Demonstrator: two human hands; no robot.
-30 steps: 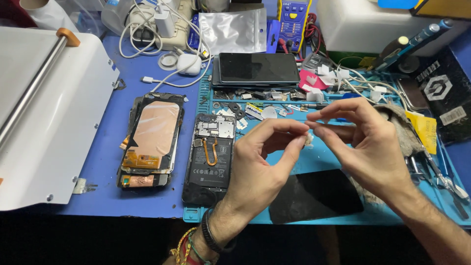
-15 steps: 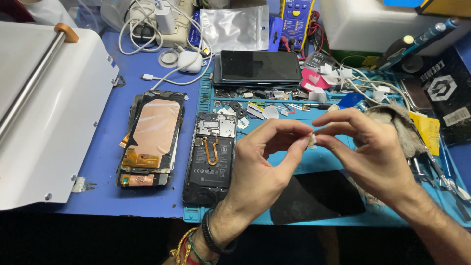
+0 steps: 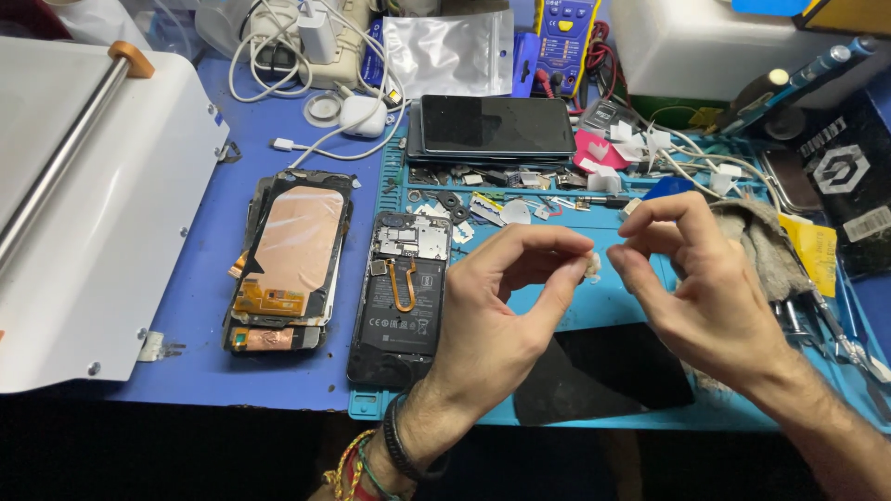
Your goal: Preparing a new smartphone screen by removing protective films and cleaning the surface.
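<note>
The left hand [image 3: 506, 306] pinches a tiny pale scrap [image 3: 592, 266] between thumb and forefinger, grip clamped on it above the blue mat [image 3: 603, 306]. The right hand [image 3: 705, 288] sits just beside it on the right, fingertips nearly together but empty.

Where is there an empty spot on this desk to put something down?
One bare patch of blue desk lies between the white machine and the opened phone screen. Another is the teal mat, between the left hand, the right hand and the black sheet. The mat's top edge is crowded with small parts and cables.
</note>
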